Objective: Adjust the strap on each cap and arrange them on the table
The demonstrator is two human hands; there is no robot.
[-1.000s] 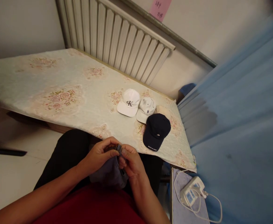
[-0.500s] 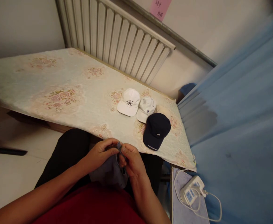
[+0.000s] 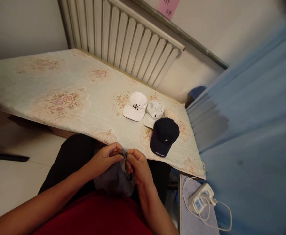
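Observation:
A grey cap rests in my lap, its strap raised between my two hands. My left hand pinches the strap from the left, thumb and fingers pressed together. From the right, my right hand grips the same strap close to its end, fingers curled under. Part of the cap is hidden behind my hands and wrists. Beyond them on the bed lie a white cap with black letters, a second white cap with a small dark emblem, a navy cap and a partly covered beige cap.
The caps lie on a bed with a flowered cover. Behind it a radiator runs along the wall. A blue curtain hangs at the right. A white power strip with cords sits on a small table at lower right.
My hands have shifted very slightly, and a bit more of the strap shows between the fingertips. The caps on the bed have stayed in place.

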